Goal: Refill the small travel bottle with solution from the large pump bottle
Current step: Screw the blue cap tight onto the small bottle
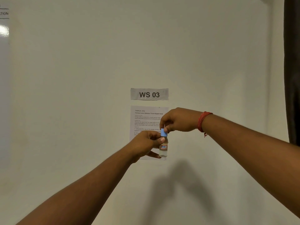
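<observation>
A small clear travel bottle (163, 148) with a red-edged label is held upright in the air in front of a wall. My left hand (146, 146) grips its body from the left side. A light blue cap (163, 132) sits on the bottle's neck, and my right hand (179, 120) pinches that cap from above with its fingertips. A red thread band circles my right wrist. The large pump bottle is not in view.
A pale wall (81, 95) fills the view. A "WS 03" sign (149, 94) and a printed task sheet (146, 120) hang behind my hands. A dark curtain edge (292, 70) runs down the far right. A glossy panel (4, 78) lies at far left.
</observation>
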